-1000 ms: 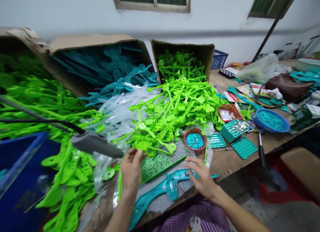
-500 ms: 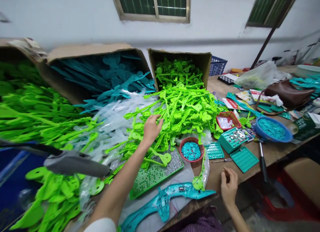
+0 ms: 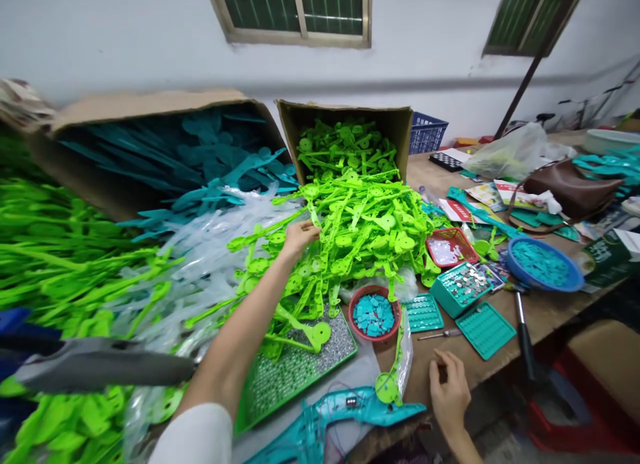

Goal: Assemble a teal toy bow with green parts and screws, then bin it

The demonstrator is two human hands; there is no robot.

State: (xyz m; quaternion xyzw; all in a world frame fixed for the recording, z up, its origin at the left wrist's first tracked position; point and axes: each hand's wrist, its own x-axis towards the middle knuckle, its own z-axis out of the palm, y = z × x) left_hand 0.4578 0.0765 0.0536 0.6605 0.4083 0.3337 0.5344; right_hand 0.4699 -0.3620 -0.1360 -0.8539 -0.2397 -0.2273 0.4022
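My left hand reaches far forward into the heap of bright green plastic parts and its fingers curl round one of them. My right hand rests at the table's front edge, fingers loosely curled with nothing visible in them. A teal toy shell with wires lies in front of me. A green tray of small metal pieces sits just beyond the shell. To that tray's right stands a red bowl of teal bits.
Open cardboard boxes hold teal parts and green parts. Clear plastic bags lie between heaps. More green parts pile at left above a grey tool. Teal trays, a blue bowl and a brown bag crowd the right.
My left hand left the green tray and stretched forward into the green heap, closing on a part. My right hand came off the teal shell and drew back to the table edge.
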